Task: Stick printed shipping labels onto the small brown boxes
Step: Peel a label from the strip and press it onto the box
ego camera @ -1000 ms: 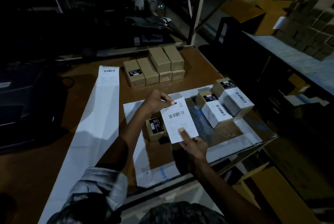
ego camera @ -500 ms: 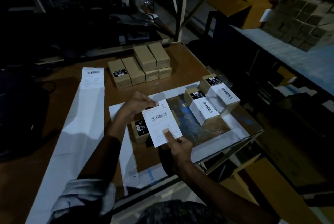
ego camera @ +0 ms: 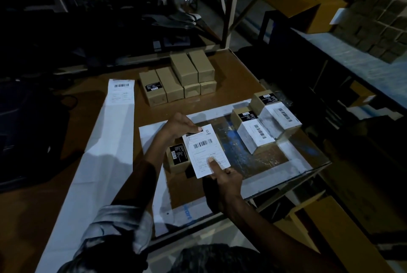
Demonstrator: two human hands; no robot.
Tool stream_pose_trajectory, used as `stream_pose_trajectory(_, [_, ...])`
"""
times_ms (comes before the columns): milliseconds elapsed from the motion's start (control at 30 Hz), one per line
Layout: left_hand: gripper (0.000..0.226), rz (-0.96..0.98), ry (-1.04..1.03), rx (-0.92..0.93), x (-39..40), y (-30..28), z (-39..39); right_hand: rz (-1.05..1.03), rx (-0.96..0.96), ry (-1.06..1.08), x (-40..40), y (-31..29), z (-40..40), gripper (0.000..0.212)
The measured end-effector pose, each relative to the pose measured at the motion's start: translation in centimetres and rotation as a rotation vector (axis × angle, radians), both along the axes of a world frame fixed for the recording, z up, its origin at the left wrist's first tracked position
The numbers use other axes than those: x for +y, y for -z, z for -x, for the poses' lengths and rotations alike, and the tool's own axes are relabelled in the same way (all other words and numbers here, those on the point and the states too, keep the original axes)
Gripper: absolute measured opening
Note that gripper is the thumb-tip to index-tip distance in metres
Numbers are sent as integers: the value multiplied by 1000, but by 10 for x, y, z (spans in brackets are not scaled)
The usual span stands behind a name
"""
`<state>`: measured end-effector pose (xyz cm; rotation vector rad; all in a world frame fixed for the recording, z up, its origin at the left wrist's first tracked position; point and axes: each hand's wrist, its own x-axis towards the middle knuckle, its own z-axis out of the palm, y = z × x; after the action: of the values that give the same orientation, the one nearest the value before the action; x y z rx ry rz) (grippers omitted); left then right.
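Left hand (ego camera: pixel 180 126) pinches the top edge of a shipping label (ego camera: pixel 206 151); right hand (ego camera: pixel 224 177) grips its bottom edge. Label hangs over a small brown box (ego camera: pixel 177 159) on the bench (ego camera: pixel 231 68).

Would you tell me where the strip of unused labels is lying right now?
In the head view, the long white label strip lies on the left of the table, running away from the person; its far end sits just left of the cluster of unlabelled brown boxes.
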<state>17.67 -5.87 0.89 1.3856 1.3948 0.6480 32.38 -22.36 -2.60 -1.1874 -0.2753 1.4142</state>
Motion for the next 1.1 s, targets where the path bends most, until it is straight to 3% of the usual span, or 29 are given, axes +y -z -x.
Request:
stream_pose_trajectory(133, [23, -11, -5, 7, 2, 1, -3, 16, 20, -1, -1, -3, -1, 15])
stream_pose_trajectory(300, [24, -22, 14, 14, 5, 5, -3, 29, 34, -14, 0, -2, 0, 27])
stream_pose_trajectory(1100, [23, -71, 46, 63, 6, 16, -5, 25, 21, 21, 1, 2, 3, 21])
